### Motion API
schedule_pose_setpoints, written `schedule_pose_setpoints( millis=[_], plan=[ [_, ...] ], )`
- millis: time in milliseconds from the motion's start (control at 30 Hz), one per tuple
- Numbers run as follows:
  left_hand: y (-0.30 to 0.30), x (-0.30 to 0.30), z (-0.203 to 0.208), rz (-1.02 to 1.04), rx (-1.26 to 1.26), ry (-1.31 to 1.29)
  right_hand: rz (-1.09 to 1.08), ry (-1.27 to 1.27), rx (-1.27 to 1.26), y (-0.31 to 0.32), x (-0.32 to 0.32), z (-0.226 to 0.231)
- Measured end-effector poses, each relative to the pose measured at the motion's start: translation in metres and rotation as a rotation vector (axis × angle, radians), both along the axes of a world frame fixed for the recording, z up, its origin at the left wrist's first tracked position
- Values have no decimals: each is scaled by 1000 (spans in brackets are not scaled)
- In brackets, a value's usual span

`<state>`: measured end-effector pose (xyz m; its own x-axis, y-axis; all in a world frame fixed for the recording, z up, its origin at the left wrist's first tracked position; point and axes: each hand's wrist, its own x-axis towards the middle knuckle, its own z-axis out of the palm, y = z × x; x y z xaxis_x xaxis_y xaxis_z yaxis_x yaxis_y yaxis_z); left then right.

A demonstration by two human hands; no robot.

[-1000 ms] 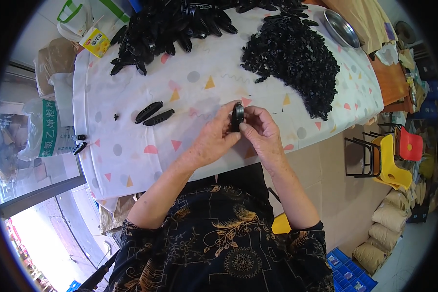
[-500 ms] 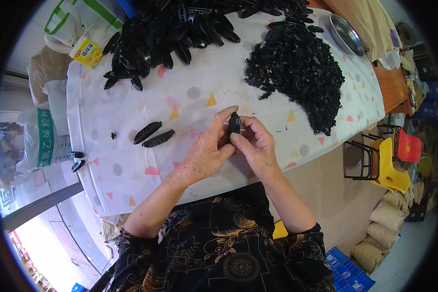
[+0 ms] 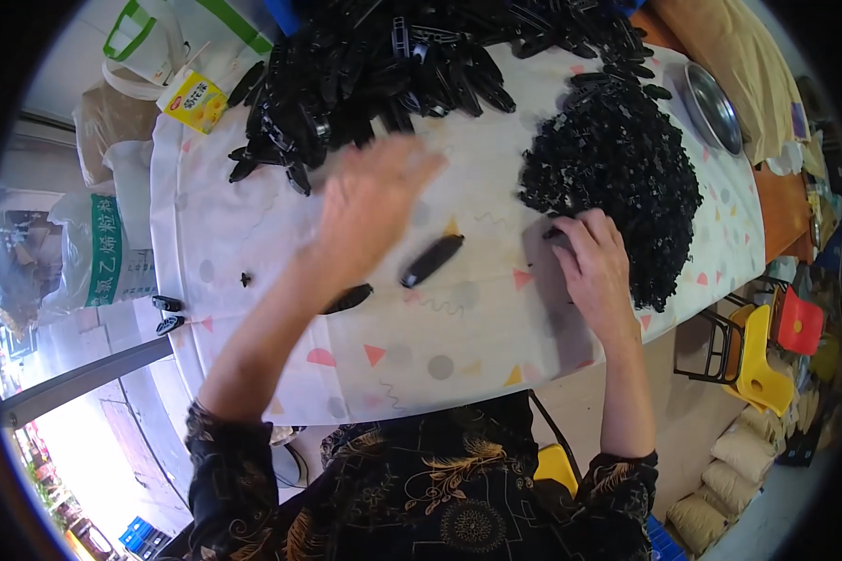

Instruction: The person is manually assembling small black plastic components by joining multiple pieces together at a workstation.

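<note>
My left hand (image 3: 379,196), smeared by motion, is over the cloth just in front of the heap of long black plastic pieces (image 3: 346,79). Its finger state cannot be made out. At the left edge of the heap of small black parts (image 3: 617,178), my right hand (image 3: 594,262) has thumb and fingertips closed around a small dark part (image 3: 553,233). Between the hands an elongated black piece (image 3: 432,260) lies slantwise on the cloth. Another long black piece (image 3: 350,299) shows partly beside my left forearm, which covers the area to its left.
The table has a patterned white cloth (image 3: 440,341). A yellow drink carton (image 3: 194,101) stands at the far left, a metal bowl (image 3: 712,109) at the far right. Two small black pieces (image 3: 168,315) lie by the left edge. Yellow chair (image 3: 765,374) and sacks (image 3: 720,477) are right.
My hands have parted: the left swung up and left, the right went to the small-parts heap. The black piece they held together now lies on the cloth. The view has shifted slightly.
</note>
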<state>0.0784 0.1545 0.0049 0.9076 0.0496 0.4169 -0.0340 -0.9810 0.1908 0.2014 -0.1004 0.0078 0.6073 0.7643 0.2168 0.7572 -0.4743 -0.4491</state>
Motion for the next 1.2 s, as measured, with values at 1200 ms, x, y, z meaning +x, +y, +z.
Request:
schedule_pose_setpoints(
  millis=[1200],
  plan=[
    [-171, -48, 19, -219, -1803, 282, -117, 1226, 968, -69, -101, 4]
  ],
)
